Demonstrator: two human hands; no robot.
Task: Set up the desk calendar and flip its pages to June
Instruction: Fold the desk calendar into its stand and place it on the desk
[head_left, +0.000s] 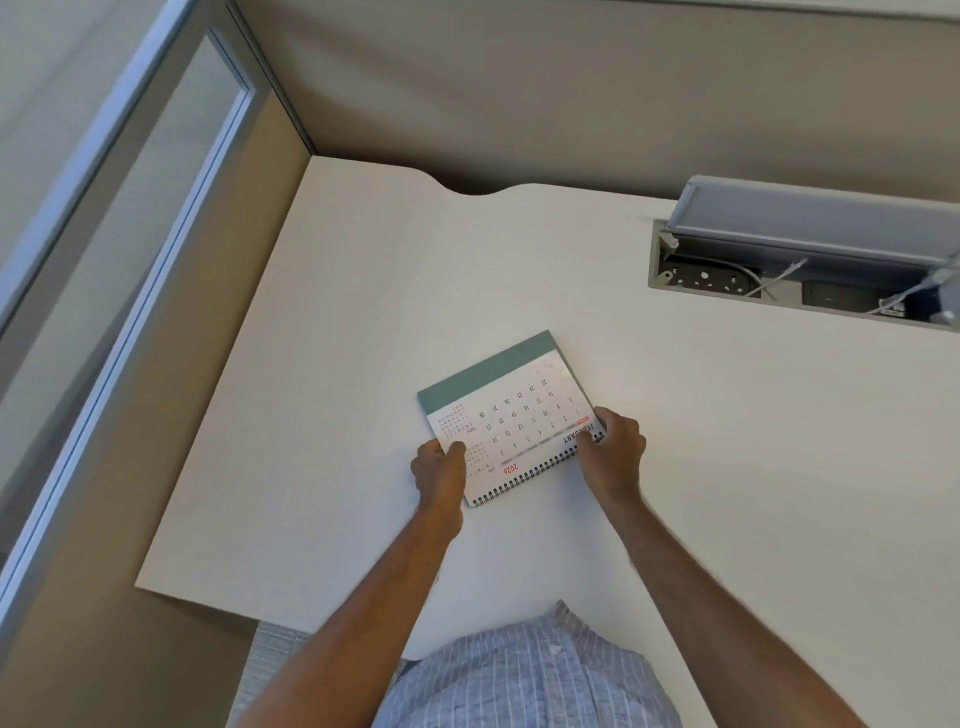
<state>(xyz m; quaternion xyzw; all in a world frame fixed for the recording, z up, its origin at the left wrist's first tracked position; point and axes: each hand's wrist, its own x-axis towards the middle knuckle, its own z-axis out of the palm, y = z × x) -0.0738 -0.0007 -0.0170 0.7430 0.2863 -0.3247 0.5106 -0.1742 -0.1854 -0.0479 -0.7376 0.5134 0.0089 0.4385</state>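
Observation:
A spiral-bound desk calendar (511, 410) lies flat on the white desk (363, 312), upside down to me, with its black wire binding on the near edge. The top page reads FEBRUARY 2026, and a teal cardboard base shows along its far edge. My left hand (441, 470) grips the calendar's near left corner, thumb on the page. My right hand (615, 449) grips the near right corner at the binding.
An open cable well (779, 283) with a raised grey lid, a power strip and white cables sits at the back right. Beige partition walls (571, 93) enclose the desk at the back and left. The desk's front edge curves close to my body.

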